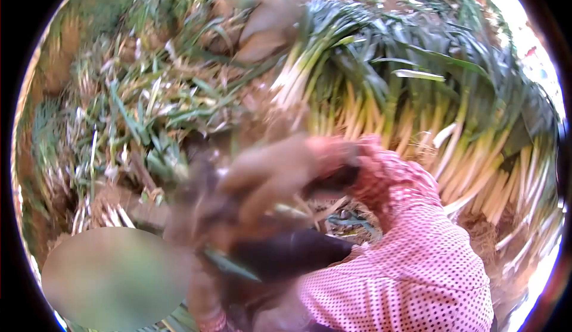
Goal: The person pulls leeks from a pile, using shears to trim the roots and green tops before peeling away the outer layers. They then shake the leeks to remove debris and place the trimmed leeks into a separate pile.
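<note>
My right hand, badly smeared by motion, reaches leftward from a pink dotted sleeve. A dark band shows near its wrist. My left hand is low in the middle, with a bit of pink cuff below it; its fingers are lost in the blur. Both hands are close together over dark clothing. Near the left one lies a green leaf. Whether either hand holds anything cannot be made out. Nearest the right arm are leek-like plants with pale stems and flat green leaves.
The leek-like plants form a thick row curving down the right side. Loose leaves and trimmings cover the ground at left. A blurred brown object is at the top middle. A smooth blurred oval hides the lower left.
</note>
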### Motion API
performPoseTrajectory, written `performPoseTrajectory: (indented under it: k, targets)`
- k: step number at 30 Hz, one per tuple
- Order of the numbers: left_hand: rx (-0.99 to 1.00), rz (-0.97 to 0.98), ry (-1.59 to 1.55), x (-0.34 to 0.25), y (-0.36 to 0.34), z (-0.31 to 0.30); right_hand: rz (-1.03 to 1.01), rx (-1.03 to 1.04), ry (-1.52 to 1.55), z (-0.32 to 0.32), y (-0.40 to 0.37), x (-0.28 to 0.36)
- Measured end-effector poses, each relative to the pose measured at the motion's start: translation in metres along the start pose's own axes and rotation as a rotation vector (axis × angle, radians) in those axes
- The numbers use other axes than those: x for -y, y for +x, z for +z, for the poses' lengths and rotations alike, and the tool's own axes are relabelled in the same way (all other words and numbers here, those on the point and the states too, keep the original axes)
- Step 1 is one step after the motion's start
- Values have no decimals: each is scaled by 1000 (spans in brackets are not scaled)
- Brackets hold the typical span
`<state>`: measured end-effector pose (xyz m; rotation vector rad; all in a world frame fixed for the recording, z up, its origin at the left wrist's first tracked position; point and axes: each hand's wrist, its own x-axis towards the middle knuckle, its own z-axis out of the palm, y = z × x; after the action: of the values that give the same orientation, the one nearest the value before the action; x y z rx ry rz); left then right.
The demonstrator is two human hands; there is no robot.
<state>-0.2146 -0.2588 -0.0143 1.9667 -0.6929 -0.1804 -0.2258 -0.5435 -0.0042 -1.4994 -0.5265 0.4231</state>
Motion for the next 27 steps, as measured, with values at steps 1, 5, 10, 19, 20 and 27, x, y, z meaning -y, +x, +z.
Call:
performPoseTrajectory:
  k: [1,5,10,19,20,27]
  targets:
    - [87,228,443,-18,3,-3,-33,135,140,20,18,-4]
    - [-110,193,404,-16,-37,-26,86,600,726,119,104,-66]
    - [-476,-111,-137,24,-129,-73,-167,88,-383,167,65,23]
    - [-639,-507,-512,46,-176,-66,-161,84,-322,243,115,-113]
    - [-562,-541,-406,20,-163,-79,-99,44,-275,231,122,-111]
    - [-649,-194,813,152,-100,-169,302,88,-276,204,186,-81]
